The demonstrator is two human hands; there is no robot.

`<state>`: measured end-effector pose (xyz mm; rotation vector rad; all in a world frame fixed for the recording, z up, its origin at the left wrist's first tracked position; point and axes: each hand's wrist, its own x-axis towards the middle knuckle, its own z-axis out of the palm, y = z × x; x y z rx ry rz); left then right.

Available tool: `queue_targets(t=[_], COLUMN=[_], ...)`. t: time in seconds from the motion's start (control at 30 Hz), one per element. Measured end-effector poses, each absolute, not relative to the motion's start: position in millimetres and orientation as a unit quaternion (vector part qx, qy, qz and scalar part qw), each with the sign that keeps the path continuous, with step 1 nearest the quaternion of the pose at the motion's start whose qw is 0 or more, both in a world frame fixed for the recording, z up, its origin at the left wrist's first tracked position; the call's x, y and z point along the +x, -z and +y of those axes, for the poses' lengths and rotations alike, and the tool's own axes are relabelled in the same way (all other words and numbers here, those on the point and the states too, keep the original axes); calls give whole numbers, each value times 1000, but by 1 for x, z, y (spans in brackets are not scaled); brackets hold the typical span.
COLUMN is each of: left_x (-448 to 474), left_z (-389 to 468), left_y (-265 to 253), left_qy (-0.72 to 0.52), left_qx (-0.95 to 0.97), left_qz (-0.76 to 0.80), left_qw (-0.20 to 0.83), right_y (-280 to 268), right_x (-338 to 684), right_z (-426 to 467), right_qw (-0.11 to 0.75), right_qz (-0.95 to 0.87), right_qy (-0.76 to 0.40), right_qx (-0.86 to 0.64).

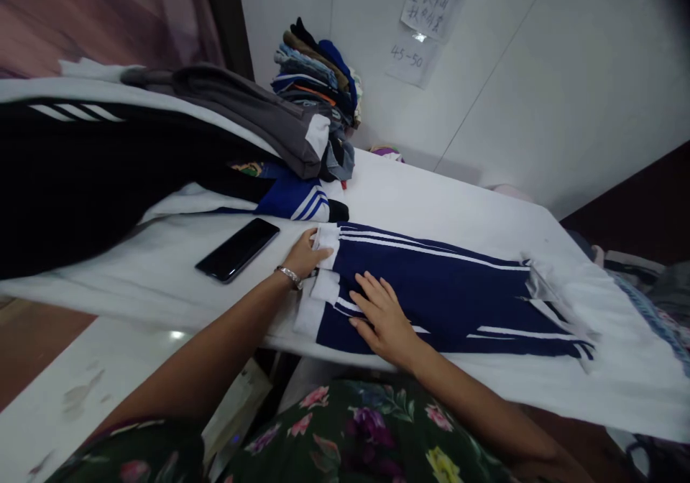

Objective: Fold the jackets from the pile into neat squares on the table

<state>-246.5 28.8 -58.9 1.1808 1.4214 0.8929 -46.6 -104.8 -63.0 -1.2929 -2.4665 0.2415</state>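
Navy track pants point(431, 282) with white side stripes lie flat and folded on the white-covered table. At their left end, my left hand point(302, 256) holds the white band point(326, 242), its thumb on top and some fingers hidden at the edge. Flat on the navy cloth, just right of that band, rests my right hand point(384, 319) with its fingers spread. A black phone point(238, 250) lies left of my left hand, apart from it.
Black striped clothing point(80, 174) and grey trousers point(242, 113) are heaped at the left. Behind them, a tall stack of folded clothes point(313, 73) stands by the wall. Handwritten papers point(425, 8) hang there. More clothes point(647, 289) lie beyond the table's right end.
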Motion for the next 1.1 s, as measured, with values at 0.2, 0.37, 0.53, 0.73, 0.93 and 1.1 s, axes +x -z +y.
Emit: queue_targets(t=[0.2,0.37,0.53,0.73,0.93,1.1], left_x=[-255,-260,-261,-261,-264,-276], left_z=[21,10,6,6,2,-15], left_y=[57,53,56,59,55,55], left_qy=[-331,-339,-363,-352,-351,-329], left_qx=[449,412,408,423,427,400], left_qz=[629,623,578,590,604,604], left_qw=[542,572,606,591,575,605], right_y=[67,57,53,67,56,48], right_x=[-56,-76,-82,-81,-75,-55], right_z=[-104,-84,-78,-85,-84,-73], right_qw=[192,166,204,139,135,219], right_qz=[-870,-865,-861,-891,-886,-836], right_qy=[-42,-19,-8,-47,-143,-117], right_qx=[-451,-472,-466,-430,-421,-490])
